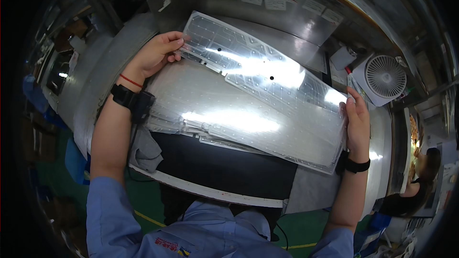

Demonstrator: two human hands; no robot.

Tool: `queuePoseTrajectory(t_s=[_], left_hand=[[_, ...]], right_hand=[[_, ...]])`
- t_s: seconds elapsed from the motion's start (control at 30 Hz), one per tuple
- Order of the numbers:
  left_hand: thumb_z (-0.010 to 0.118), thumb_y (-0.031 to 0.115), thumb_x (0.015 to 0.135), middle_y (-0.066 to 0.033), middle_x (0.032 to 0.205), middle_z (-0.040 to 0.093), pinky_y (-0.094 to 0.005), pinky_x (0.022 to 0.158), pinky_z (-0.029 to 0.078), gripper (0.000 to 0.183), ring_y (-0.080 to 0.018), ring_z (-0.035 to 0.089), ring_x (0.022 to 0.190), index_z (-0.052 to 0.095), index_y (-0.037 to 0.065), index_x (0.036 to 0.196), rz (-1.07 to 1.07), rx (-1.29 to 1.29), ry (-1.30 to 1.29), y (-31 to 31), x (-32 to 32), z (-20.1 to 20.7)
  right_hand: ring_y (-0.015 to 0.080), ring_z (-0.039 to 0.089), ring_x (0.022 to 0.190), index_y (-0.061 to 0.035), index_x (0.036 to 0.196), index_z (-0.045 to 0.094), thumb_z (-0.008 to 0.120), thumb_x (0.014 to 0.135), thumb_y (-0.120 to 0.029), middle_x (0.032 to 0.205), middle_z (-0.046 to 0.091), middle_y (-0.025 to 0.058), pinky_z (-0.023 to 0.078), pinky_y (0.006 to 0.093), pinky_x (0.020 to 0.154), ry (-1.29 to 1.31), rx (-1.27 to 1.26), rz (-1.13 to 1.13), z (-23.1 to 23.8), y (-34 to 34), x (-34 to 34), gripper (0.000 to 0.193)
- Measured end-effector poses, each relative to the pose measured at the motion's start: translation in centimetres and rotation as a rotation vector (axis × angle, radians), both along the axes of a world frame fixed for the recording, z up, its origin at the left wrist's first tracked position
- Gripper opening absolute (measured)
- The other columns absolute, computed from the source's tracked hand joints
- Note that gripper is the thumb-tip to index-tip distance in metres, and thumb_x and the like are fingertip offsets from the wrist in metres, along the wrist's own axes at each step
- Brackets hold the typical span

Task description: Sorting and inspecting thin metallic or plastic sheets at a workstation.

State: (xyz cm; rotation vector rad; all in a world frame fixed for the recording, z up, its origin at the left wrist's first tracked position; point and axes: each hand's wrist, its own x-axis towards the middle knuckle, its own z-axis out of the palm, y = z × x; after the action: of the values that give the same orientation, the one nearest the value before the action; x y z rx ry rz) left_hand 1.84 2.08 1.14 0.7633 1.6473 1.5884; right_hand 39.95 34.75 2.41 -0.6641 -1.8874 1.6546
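Above stacked sheets (205, 102), left hand (161, 53) and right hand (357, 123) hold 1 clear panel (258, 64).

Clear, white-lined, black-dotted sheet (256, 65)

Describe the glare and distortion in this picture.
Head view: white glare washes out part of the clear sheet; head view: another bright streak crosses the stacked sheets below it; head view: the fisheye lens appears to bow the white bench edge, and the corners fall to black.
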Motion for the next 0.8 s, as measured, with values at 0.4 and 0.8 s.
queuePoseTrajectory(t_s=[0.4,0.8], left_hand=[[0.052,0.017,0.096,0.0015,0.094,0.061,-0.0133,0.062,0.045,0.026,-0.0010,0.053,0.070,0.053,0.002,0.118,0.117,0.075,-0.062,-0.3,-1.2,-0.8],[0.047,0.021,0.099,-0.0197,0.124,0.054,-0.0261,0.092,0.051,0.039,-0.0222,0.059,0.108,0.046,-0.005,0.127,0.145,0.176,-0.164,-0.4,-0.7,-0.1]], right_hand=[[0.0092,0.056,0.082,0.0002,0.141,0.034,0.068,0.081,-0.005,0.092,0.061,0.0039,0.044,0.0217,0.079,-0.235,0.090,0.182,1.4,-0.9,0.7,0.069],[0.0109,0.057,0.085,-0.0008,0.107,0.062,0.071,0.077,-0.004,0.092,0.062,0.0014,0.045,0.0238,0.079,-0.311,0.322,0.232,1.2,-0.9,0.8,0.032]])
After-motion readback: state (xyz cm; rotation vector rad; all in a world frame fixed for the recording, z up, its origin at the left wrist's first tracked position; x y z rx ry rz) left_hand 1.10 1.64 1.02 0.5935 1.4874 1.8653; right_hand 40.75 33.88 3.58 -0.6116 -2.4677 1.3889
